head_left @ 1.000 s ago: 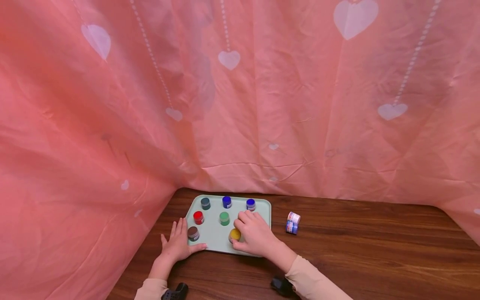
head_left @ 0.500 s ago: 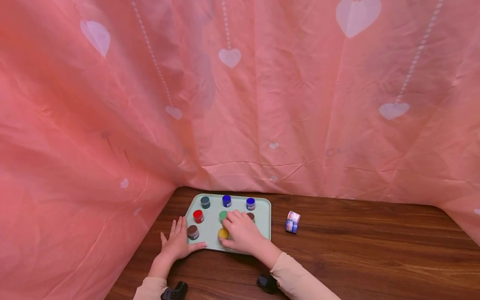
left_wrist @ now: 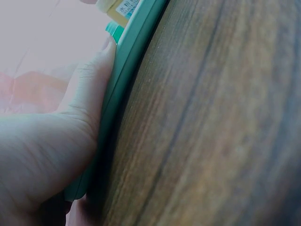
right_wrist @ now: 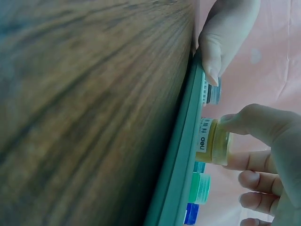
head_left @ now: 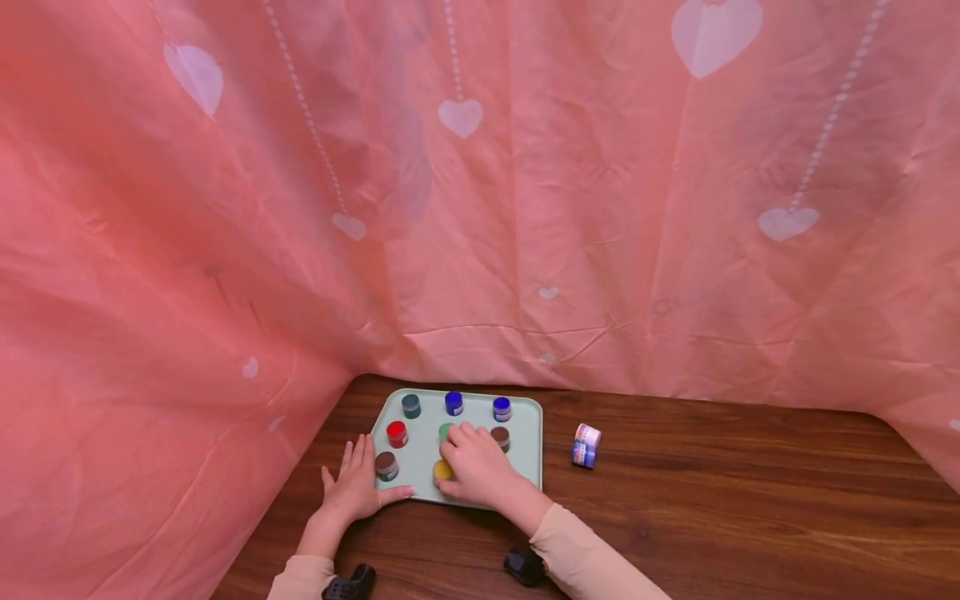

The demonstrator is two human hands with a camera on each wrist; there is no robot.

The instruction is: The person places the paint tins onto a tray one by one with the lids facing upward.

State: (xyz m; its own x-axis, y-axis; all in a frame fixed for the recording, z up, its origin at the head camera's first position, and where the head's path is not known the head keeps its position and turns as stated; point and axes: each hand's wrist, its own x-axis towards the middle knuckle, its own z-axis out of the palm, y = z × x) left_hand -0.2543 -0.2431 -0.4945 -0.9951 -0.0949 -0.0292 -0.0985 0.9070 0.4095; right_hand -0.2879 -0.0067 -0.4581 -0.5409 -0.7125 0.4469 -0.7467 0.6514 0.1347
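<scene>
My right hand [head_left: 483,471] pinches a yellow paint jar [head_left: 442,471] between thumb and finger near the front middle of a pale green tray [head_left: 416,460]. In the right wrist view the yellow jar [right_wrist: 209,141] stands at the tray edge, its label visible. Spread around the tray's left front corner, my left hand [head_left: 354,490] rests with straight fingers, the thumb along the front rim. Close to it sits a brown jar [head_left: 387,467], with a red jar [head_left: 397,434] behind. A green jar [head_left: 446,432] is partly hidden by my right hand; another brown jar [head_left: 500,438] stands beyond it.
Along the tray's back row stand a dark green jar [head_left: 411,406] and two blue jars, one in the middle [head_left: 453,403] and one at right [head_left: 502,408]. Right of the tray, a white jar [head_left: 587,435] touches a blue-labelled jar [head_left: 583,455] on the wooden table. A pink curtain [head_left: 600,250] hangs behind.
My right hand has moved left with the yellow jar, from the tray's right front to its front middle. The brown jar at right has come into sight. The left hand stays put.
</scene>
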